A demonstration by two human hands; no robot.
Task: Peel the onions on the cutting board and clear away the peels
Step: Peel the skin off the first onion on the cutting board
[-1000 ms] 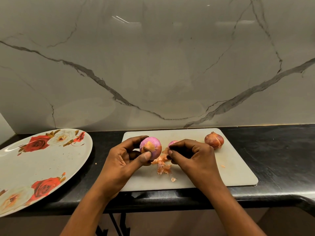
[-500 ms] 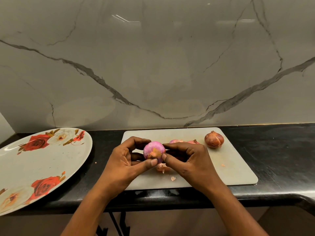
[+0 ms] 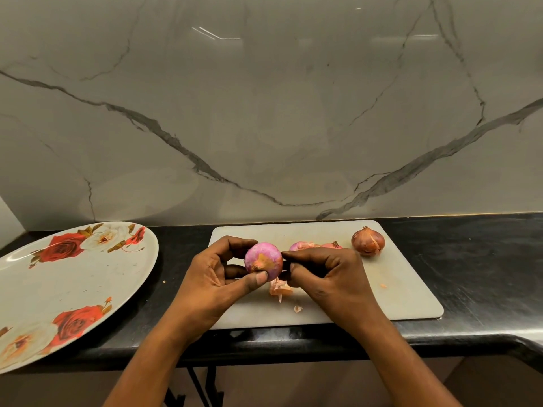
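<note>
A round pink-purple onion (image 3: 263,259), mostly peeled but with a tan patch of skin showing, is gripped above the white rectangular cutting board (image 3: 405,289) by the curled fingers and thumb of the left hand (image 3: 217,277), while its side is pinched by the right hand (image 3: 326,277). Two pinkish onions (image 3: 302,246), apparently peeled, are partly hidden behind that hand. One brown unpeeled onion (image 3: 368,241) is seen at the board's far right. Orange peel scraps (image 3: 279,287) lie uncleared under the hands. The task is judged roughly half done.
</note>
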